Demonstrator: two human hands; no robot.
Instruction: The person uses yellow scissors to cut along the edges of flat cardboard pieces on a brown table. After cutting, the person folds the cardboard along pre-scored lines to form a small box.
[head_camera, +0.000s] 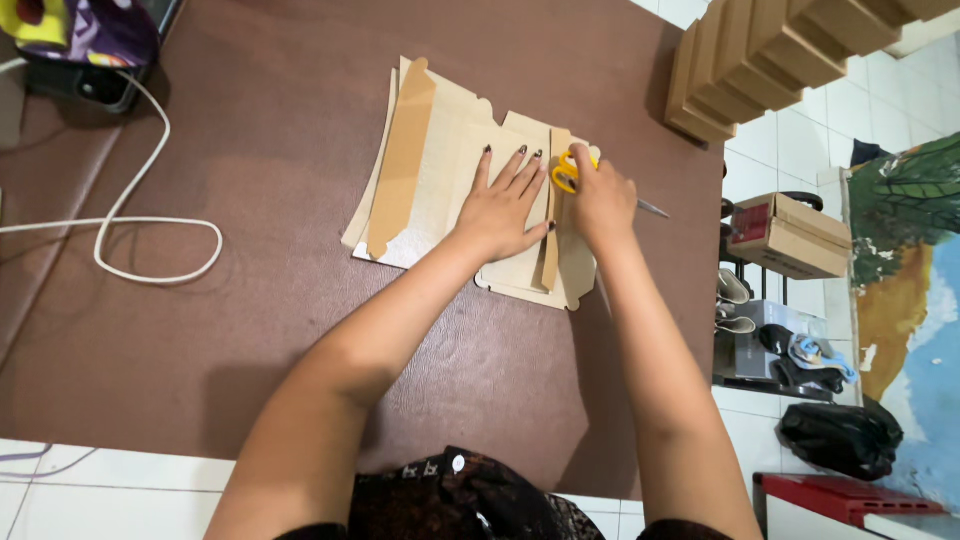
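Flat cream cardboard pieces (440, 150) lie stacked on a brown table (250, 330), one with a broad strip of brown tape (402, 160). My left hand (503, 205) presses flat on the cardboard with its fingers spread. My right hand (603, 200) grips yellow-handled scissors (567, 172) at the right side of the stack. The metal blade tip (655, 209) pokes out to the right past the hand. A narrow cardboard strip (553, 215) lies between the two hands.
A white cable (150, 240) loops across the table's left side, leading to a dark device (85, 85) at the top left corner. Stacked cardboard boxes (770, 60) stand off the table's right edge. A shoe rack (780, 330) with a box sits on the tiled floor.
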